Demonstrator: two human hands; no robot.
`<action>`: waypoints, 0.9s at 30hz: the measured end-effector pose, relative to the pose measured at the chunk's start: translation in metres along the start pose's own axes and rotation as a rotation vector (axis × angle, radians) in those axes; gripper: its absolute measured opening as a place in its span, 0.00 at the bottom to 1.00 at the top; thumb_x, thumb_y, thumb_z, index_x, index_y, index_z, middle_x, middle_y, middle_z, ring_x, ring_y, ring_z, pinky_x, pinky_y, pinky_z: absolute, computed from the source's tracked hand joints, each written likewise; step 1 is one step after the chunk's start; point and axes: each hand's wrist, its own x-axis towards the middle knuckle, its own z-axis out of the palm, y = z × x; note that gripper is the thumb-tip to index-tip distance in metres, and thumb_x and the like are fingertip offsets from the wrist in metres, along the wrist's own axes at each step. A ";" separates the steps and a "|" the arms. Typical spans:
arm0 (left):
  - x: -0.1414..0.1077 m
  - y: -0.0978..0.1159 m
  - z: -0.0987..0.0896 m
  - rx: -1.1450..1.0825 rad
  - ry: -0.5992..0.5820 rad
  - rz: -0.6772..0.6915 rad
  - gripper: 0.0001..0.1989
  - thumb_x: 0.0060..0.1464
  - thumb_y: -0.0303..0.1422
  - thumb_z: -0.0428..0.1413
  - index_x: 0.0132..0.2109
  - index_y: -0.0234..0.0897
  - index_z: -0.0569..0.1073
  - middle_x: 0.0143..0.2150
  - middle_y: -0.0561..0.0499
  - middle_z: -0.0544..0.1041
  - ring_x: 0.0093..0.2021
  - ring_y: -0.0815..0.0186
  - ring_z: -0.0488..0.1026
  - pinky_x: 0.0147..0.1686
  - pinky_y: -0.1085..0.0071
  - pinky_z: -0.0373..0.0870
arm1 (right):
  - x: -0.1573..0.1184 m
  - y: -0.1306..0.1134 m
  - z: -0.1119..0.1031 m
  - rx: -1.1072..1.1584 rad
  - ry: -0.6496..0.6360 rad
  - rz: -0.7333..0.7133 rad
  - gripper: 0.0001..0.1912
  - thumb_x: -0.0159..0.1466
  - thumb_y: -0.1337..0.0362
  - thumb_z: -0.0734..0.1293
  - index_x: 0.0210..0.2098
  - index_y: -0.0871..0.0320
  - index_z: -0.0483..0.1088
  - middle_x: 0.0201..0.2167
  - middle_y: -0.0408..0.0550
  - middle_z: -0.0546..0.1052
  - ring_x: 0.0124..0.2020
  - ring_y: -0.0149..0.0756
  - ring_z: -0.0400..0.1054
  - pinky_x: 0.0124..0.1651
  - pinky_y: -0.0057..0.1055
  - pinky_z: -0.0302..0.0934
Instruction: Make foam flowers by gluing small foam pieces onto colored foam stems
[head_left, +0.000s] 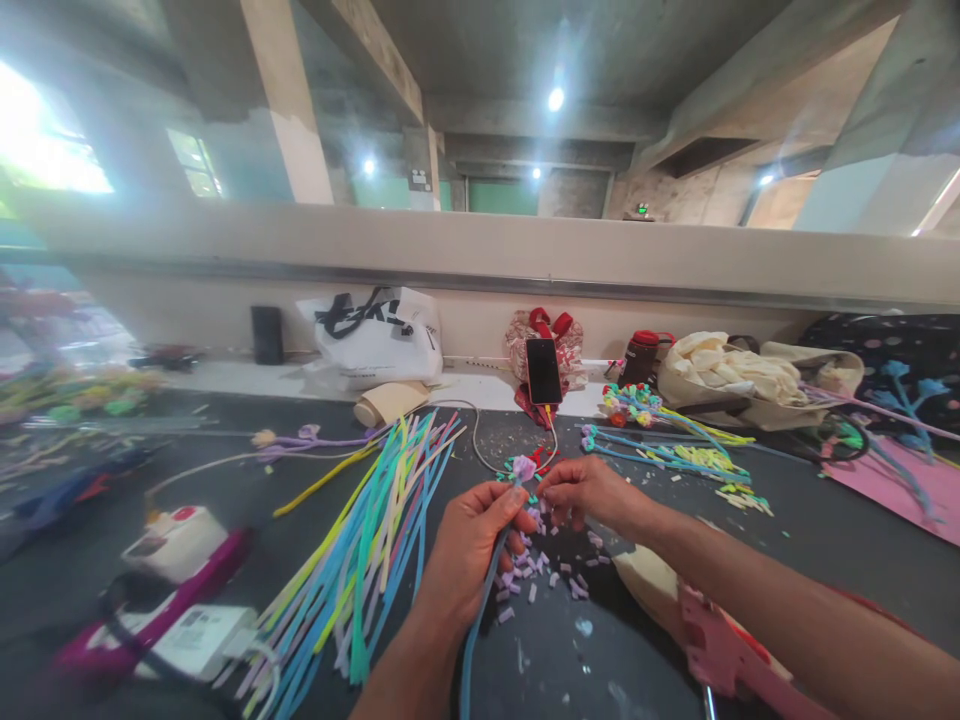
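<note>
My left hand (476,545) is closed around a blue fuzzy stem (484,610). A small light purple flower (523,468) tops the stem, just above my thumb and fingertips. Close to the flower's right side is my right hand (589,492), its thumb and forefinger pinched together; whatever lies between them is too small to make out. Many short purple pieces (532,592) are scattered on the dark table (555,670) below both hands. Left of my left hand lies a loose bundle of long fuzzy stems (367,540) in blue, green, yellow and purple.
A phone (544,370) leans on a red-patterned bag, a cable (478,440) running from it. Finished-looking coloured stems (675,450) lie at the right. Under my right forearm sits a pink plastic tool (720,640). A purple power strip (187,590) with white plugs occupies the lower left.
</note>
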 end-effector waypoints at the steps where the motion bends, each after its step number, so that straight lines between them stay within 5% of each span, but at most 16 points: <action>1: 0.000 0.000 0.000 -0.001 0.002 -0.005 0.09 0.42 0.36 0.57 0.26 0.34 0.69 0.18 0.55 0.71 0.14 0.78 0.62 0.10 0.84 0.54 | 0.000 0.000 0.000 0.016 0.003 0.005 0.07 0.51 0.64 0.62 0.28 0.60 0.68 0.18 0.39 0.71 0.19 0.27 0.66 0.15 0.20 0.55; 16: 0.000 -0.002 0.002 -0.007 -0.006 -0.010 0.09 0.42 0.36 0.57 0.25 0.34 0.69 0.18 0.55 0.72 0.14 0.78 0.63 0.11 0.84 0.54 | -0.005 -0.007 0.005 0.216 0.006 0.004 0.09 0.48 0.65 0.66 0.30 0.60 0.69 0.19 0.38 0.71 0.21 0.27 0.66 0.22 0.23 0.58; 27: 0.002 -0.001 0.004 -0.150 0.116 -0.045 0.09 0.38 0.32 0.61 0.27 0.33 0.69 0.21 0.53 0.74 0.18 0.74 0.69 0.13 0.81 0.62 | -0.007 -0.011 0.015 0.447 0.105 0.002 0.12 0.45 0.62 0.71 0.26 0.61 0.69 0.19 0.40 0.72 0.20 0.27 0.65 0.18 0.21 0.52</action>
